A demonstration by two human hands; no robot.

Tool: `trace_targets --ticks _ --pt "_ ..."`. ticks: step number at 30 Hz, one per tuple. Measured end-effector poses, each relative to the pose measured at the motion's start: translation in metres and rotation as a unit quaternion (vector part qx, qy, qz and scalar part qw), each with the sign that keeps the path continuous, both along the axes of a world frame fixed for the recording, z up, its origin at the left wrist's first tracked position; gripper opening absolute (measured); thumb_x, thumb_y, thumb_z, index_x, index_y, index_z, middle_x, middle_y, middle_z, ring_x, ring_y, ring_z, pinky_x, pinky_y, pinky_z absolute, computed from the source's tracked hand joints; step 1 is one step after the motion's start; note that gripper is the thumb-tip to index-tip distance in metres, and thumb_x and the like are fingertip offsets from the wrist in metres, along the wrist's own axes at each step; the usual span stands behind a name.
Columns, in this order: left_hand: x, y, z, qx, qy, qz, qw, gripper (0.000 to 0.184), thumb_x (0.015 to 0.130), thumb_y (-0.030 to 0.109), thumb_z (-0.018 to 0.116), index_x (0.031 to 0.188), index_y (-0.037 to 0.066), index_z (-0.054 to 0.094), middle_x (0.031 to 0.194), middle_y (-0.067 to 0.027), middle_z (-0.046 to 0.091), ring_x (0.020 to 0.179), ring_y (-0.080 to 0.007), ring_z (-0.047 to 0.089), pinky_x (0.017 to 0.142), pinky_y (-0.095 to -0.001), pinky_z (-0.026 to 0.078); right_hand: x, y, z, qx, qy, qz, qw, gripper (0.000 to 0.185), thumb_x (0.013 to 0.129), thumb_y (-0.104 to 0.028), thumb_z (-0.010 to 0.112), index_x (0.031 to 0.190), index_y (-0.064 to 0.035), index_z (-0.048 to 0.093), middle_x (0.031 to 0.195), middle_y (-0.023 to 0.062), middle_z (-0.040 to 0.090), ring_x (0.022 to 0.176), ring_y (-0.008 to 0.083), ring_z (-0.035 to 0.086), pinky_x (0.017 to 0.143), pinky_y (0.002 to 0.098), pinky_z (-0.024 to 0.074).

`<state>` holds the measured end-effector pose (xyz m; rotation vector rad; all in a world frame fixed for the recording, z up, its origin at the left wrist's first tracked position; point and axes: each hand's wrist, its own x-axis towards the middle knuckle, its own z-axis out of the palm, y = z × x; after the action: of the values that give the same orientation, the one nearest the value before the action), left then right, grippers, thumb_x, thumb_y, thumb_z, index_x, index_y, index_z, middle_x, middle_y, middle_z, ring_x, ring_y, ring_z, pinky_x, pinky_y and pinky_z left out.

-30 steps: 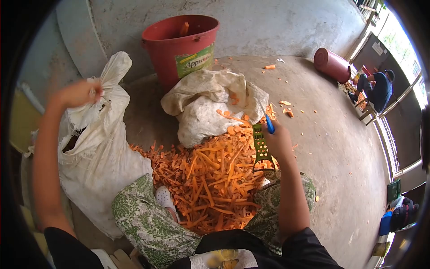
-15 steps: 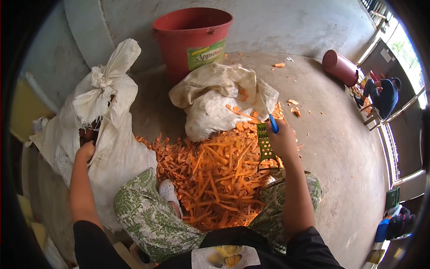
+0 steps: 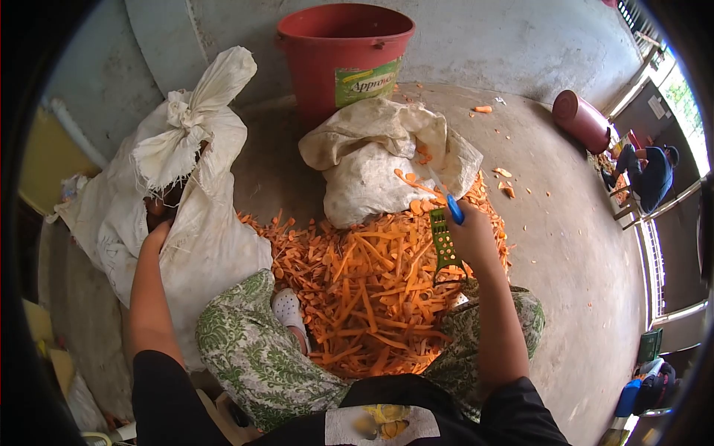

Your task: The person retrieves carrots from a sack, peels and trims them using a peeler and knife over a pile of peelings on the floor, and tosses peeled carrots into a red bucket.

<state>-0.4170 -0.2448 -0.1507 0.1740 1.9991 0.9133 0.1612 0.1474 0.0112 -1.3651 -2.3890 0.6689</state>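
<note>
Left hand (image 3: 157,235), at the torn opening of a knotted white sack (image 3: 212,256); fingers hidden inside, so whether the grip is apart or clamped on anything cannot be told; sack contents dark reddish, too shadowed to identify. Right hand (image 3: 474,232), grip closed around a blue-handled knife (image 3: 454,209) and a green perforated tool (image 3: 444,239); the back of the hand covers part of both; the knife's thin blade points up and away, faint against the cloth behind; the tool hangs beside the fingers, its dark lower end hard to make out. Orange peelings and slices (image 3: 372,271), heaped on the floor (image 3: 569,267) between the knees, beneath the tool; edges partly covered by patterned trousers (image 3: 256,338) and a white shoe (image 3: 288,307). Crumpled white sack (image 3: 361,189), at the heap's far edge, its inside mostly concealed. Red tub (image 3: 316,74), upright behind it, base masked by the sack; label print only partly legible. Second red container (image 3: 579,121), on its side; another person (image 3: 654,182), seated at far right, hands indistinct.
</note>
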Motion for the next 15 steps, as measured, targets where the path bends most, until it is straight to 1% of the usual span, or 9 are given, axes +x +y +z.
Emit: trace_targets --ticks 2,4,5,7,8,10,11,13,15 --pt "-0.028 -0.013 -0.027 -0.008 -0.005 0.008 1.0 0.046 0.091 0.03 0.027 0.12 0.0 0.046 0.115 -0.0143 0.053 0.101 -0.0221 0.053 0.087 -0.0308 0.04 0.0 0.0 -0.003 -0.005 -0.001 0.002 1.0 0.021 0.079 -0.024 0.056 0.083 -0.0037 0.057 0.063 0.0189 0.056 0.063 0.0362 0.056 0.057 0.042 0.0416" --pt "-0.046 -0.021 -0.048 -0.006 0.084 0.041 0.996 0.049 0.091 0.032 0.022 0.119 -0.001 0.047 0.114 -0.0133 0.054 0.102 -0.0225 0.052 0.089 -0.0311 0.038 -0.001 0.0 -0.004 -0.002 -0.005 0.004 1.0 0.02 0.079 -0.023 0.056 0.084 -0.0033 0.057 0.064 0.0194 0.056 0.064 0.0363 0.056 0.058 0.0425 0.0417" --pt "-0.051 -0.024 -0.053 -0.006 0.084 0.042 0.996 0.049 0.091 0.032 0.022 0.119 -0.001 0.047 0.114 -0.0133 0.054 0.102 -0.0225 0.052 0.089 -0.0311 0.038 -0.002 -0.001 -0.004 -0.002 -0.005 0.005 1.0 0.02 0.079 -0.023 0.056 0.084 -0.0033 0.057 0.064 0.0194 0.056 0.064 0.0363 0.056 0.058 0.0425 0.0417" --pt "-0.045 -0.025 -0.046 -0.01 0.133 0.025 0.991 0.054 0.087 0.031 0.039 0.128 -0.004 0.03 0.124 -0.0181 0.044 0.111 -0.0242 0.043 0.093 -0.036 0.033 -0.003 -0.002 -0.004 -0.007 0.001 0.007 1.0 0.02 0.08 -0.023 0.055 0.086 -0.0036 0.057 0.064 0.0197 0.056 0.064 0.0365 0.056 0.058 0.0424 0.0417" --pt "-0.043 -0.024 -0.043 -0.01 0.132 0.026 0.991 0.054 0.087 0.031 0.039 0.128 -0.004 0.03 0.124 -0.0181 0.044 0.111 -0.0242 0.043 0.093 -0.036 0.033 -0.004 -0.002 -0.004 -0.007 0.001 0.009 1.0 0.02 0.08 -0.023 0.055 0.086 -0.0036 0.057 0.064 0.0197 0.056 0.064 0.0365 0.056 0.058 0.0424 0.0417" --pt "0.005 0.0 0.007 -0.102 0.248 -0.001 0.963 0.065 0.077 0.03 0.059 0.125 -0.004 0.032 0.116 -0.0189 0.049 0.105 -0.0241 0.048 0.09 -0.0341 0.036 -0.004 -0.003 -0.005 -0.005 0.002 0.011 1.0 0.02 0.08 -0.023 0.055 0.086 -0.0038 0.057 0.064 0.0198 0.056 0.063 0.0364 0.055 0.057 0.0424 0.0416" --pt "0.023 0.011 0.026 -0.101 0.249 0.0 0.963 0.065 0.077 0.03 0.059 0.125 -0.004 0.032 0.116 -0.0189 0.049 0.105 -0.0241 0.048 0.09 -0.0341 0.036 -0.005 -0.002 -0.007 -0.004 0.003 0.012 1.0 0.02 0.08 -0.023 0.055 0.086 -0.0038 0.057 0.064 0.0198 0.056 0.063 0.0364 0.055 0.057 0.0424 0.0416" --pt "0.046 0.023 0.054 0.03 0.327 0.073 0.942 0.072 0.062 0.025 0.074 0.118 -0.002 0.038 0.103 -0.0167 0.055 0.092 -0.0236 0.053 0.084 -0.0326 0.04 -0.003 -0.001 -0.011 0.013 0.019 0.015 1.0 0.025 0.083 -0.024 0.054 0.079 0.0002 0.051 0.057 0.0154 0.049 0.05 0.026 0.047 0.052 0.0364 0.0378" --pt "0.037 0.024 0.071 0.037 0.347 0.03 0.937 0.071 0.058 0.024 0.075 0.115 -0.002 0.04 0.097 -0.0155 0.056 0.087 -0.0235 0.055 0.081 -0.032 0.042 0.0 0.0 -0.009 0.013 0.02 0.013 1.0 0.025 0.083 -0.024 0.053 0.08 0.0003 0.052 0.057 0.0153 0.049 0.05 0.0259 0.047 0.052 0.0363 0.0378"
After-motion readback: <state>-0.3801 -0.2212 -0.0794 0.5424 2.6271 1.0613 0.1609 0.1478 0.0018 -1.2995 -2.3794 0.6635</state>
